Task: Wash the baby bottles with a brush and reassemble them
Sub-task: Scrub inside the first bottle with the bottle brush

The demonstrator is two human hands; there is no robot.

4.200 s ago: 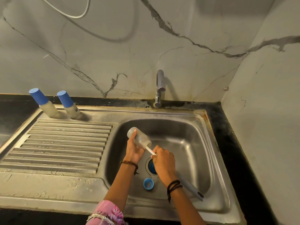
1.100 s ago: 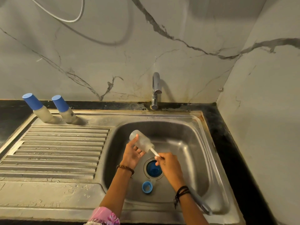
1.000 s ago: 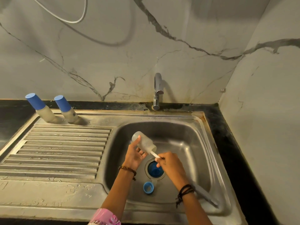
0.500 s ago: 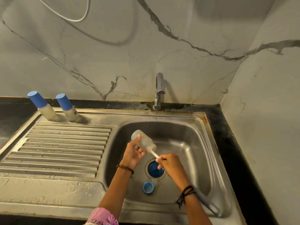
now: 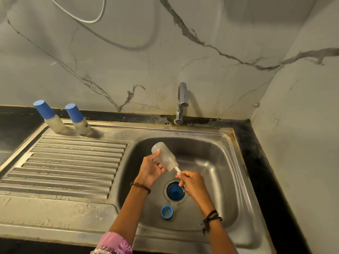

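Upper left of the frame, at the back edge of the drainboard [image 5: 73, 162]: two capped bottles [image 5: 49, 118] with blue caps, standing side by side, just apart. Dark desk [image 5: 14, 121] behind them.

Centre, over the sink basin [image 5: 220, 162]: my left hand [image 5: 149, 170] grips the open bottle [image 5: 165, 156], tilted, base toward the upper left, mouth toward the lower right. White brush handle [image 5: 177, 169] runs out of the mouth. My right hand [image 5: 193, 184] is closed round the handle's lower end, just beside the bottle mouth; brush head hidden inside.

Below the hands: blue piece [image 5: 175, 192] sits in the drain. Blue ring [image 5: 166, 212] lies on the basin floor, near the drain, lower centre.

Upper centre-right: tap [image 5: 181, 101] at the wall, behind the basin.
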